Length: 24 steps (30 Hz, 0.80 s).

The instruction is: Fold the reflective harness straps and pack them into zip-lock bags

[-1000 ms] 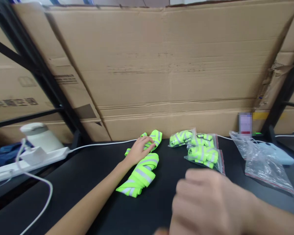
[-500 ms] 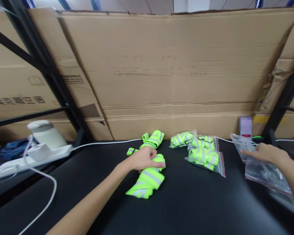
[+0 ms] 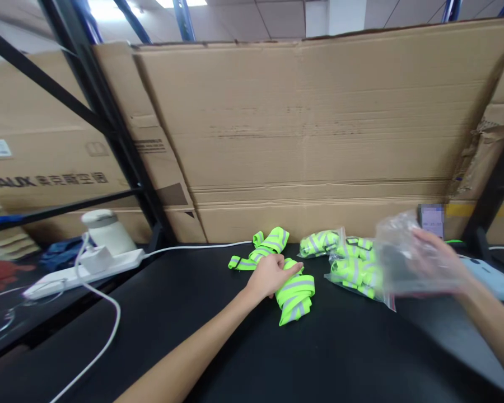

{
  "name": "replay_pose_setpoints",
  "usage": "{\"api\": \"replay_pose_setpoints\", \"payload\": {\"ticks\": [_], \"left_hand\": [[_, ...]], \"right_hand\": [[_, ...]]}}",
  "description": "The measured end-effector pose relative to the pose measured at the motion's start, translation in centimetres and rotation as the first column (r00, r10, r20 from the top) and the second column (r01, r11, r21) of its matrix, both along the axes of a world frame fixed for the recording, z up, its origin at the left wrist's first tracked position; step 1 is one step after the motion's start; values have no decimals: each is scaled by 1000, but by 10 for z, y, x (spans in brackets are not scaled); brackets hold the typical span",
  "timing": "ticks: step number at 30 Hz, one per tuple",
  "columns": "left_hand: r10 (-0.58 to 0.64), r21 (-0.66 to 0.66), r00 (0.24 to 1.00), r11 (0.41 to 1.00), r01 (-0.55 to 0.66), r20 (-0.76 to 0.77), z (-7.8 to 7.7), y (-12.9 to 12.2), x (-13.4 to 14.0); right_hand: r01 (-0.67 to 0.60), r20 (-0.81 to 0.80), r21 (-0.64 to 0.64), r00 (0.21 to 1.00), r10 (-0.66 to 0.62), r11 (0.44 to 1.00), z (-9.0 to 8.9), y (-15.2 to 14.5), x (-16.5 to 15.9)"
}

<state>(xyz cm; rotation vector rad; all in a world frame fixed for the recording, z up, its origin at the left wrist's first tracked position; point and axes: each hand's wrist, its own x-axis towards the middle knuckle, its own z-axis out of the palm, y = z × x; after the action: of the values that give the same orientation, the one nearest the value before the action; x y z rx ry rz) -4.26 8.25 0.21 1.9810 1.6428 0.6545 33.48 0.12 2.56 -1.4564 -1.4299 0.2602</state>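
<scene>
My left hand [image 3: 271, 277] is closed round a folded neon-yellow reflective strap [image 3: 294, 291] with grey stripes, low over the black table. Just behind it lies another bundle of the same reflective strap [image 3: 273, 242], with a dark buckle at its left end. On the right, my right hand [image 3: 434, 254] grips a clear plastic zip bag [image 3: 397, 257], lifted off the table and blurred by motion. The bag partly covers several packed bags of reflective straps [image 3: 353, 268] lying to its left.
A cardboard wall [image 3: 298, 140] closes off the back. At the left, a white power strip [image 3: 84, 274] with a cable and a pale bottle [image 3: 109, 232] stand near the black frame post [image 3: 117, 145]. A phone [image 3: 432, 219] leans at the back right, near a light-blue case [image 3: 489, 275].
My right hand has lifted a clear bag from the table and moved it left. My left hand, still on the strap, has shifted slightly. The view has turned a little left.
</scene>
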Motion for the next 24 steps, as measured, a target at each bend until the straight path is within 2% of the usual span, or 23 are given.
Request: {"api": "replay_pose_setpoints", "payload": {"ticks": [3,5,8,11,14,16,18,21,22,24], "left_hand": [[-3,-23,1000,1000,2,-6,0,-3,-1],[-22,-22,1000,1000,22,-17,1,-5,-4],[-68,64,996,995,71,-53,5,-6,-8],[-92,199,990,974,112,-106,10,-5,-13],[-127,325,981,931,169,-147,12,-2,-18],[-197,386,964,887,252,-178,12,-1,-21],[-280,378,937,861,341,-208,11,-2,-24],[-358,272,907,870,410,-224,11,-6,-25],[-371,242,900,874,421,-228,11,-8,-25],[-402,216,885,866,451,-237,11,-13,-22]], "right_hand": [[-108,-77,-72,992,103,992,-7,26,-40],[-108,-83,-90,991,100,990,-16,41,-51],[-16,1,-95,1000,17,995,-28,49,-43],[100,147,-101,985,-84,990,-35,43,-23],[170,266,-68,953,-146,983,-36,32,-13],[169,314,-24,937,-153,985,-35,26,-17],[127,345,13,930,-123,992,-32,18,-27],[-17,425,85,905,-20,996,-28,5,-51],[-114,501,163,865,17,980,-27,0,-60],[-289,603,297,796,56,910,-26,-10,-78]]}}
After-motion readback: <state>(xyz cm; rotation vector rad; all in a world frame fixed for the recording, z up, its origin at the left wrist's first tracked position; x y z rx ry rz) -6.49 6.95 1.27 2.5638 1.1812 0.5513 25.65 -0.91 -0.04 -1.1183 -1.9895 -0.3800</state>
